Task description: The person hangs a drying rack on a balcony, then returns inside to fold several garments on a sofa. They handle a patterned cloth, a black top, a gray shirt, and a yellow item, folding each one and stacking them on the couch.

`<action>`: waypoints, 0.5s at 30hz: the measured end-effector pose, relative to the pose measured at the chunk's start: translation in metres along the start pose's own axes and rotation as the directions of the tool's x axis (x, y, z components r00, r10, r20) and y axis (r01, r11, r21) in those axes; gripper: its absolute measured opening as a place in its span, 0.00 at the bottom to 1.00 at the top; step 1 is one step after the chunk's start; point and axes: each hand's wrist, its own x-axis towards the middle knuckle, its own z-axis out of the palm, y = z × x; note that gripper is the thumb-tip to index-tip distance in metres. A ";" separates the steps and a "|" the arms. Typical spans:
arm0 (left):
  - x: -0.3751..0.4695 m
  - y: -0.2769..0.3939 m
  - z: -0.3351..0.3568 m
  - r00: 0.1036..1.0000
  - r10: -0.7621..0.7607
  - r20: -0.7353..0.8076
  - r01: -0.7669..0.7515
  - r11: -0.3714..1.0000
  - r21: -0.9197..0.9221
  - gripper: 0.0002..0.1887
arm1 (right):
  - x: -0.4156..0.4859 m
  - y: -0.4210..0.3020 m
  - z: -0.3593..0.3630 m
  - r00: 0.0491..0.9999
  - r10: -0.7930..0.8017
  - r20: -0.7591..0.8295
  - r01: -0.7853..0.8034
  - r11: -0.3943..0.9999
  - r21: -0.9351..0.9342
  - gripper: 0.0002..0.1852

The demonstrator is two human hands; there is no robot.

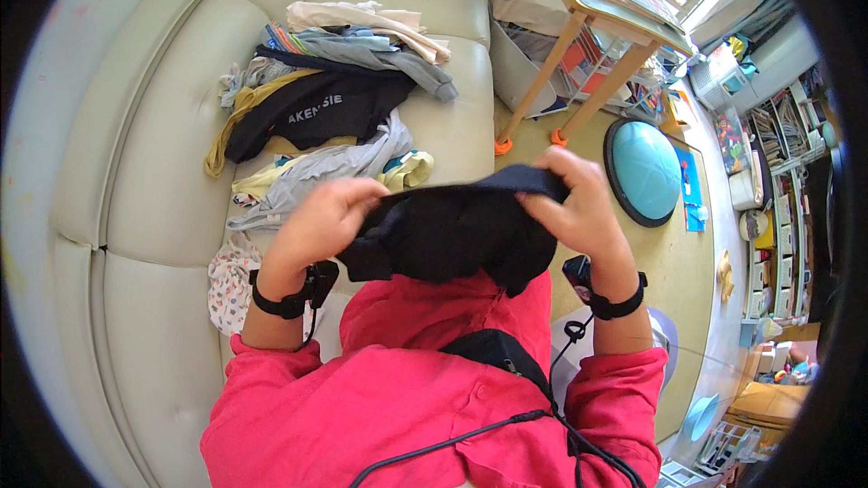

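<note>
A dark garment (461, 230) hangs between my two hands above my lap. My left hand (332, 217) pinches its upper left edge, while my right hand (576, 200) grips the upper right corner, where the cloth looks navy. Its lower edge droops over my red trousers (434, 312). Just beyond my left hand lies a heap of clothes on the sofa: a grey garment (319, 173), a black garment with pale lettering (319, 112), a mustard one (247, 105), and cream cloth (366, 24) at the far end.
A cream leather sofa (163, 196) runs along my left, with patterned white cloth (234, 278) by my left forearm. A wooden-legged table (576, 61) stands ahead right. On the floor mat sits a blue balance dome (644, 166). Crowded shelves (786, 237) line the right. Cables (475, 430) cross my front.
</note>
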 end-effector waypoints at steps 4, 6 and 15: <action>0.006 0.003 -0.010 0.969 -0.097 -0.228 0.117 0.990 0.077 0.09 | 0.006 -0.017 -0.026 0.922 -0.001 -0.388 0.009 1.000 0.019 0.05; 0.012 0.009 -0.004 0.966 0.082 -0.244 -0.093 0.995 -0.033 0.16 | 0.004 -0.027 -0.030 0.895 -0.017 -0.446 0.056 0.996 0.075 0.04; 0.069 0.015 0.072 0.940 0.334 -0.071 -0.340 0.895 -0.290 0.32 | -0.019 -0.054 -0.047 0.942 -0.250 -0.223 0.260 0.965 0.020 0.05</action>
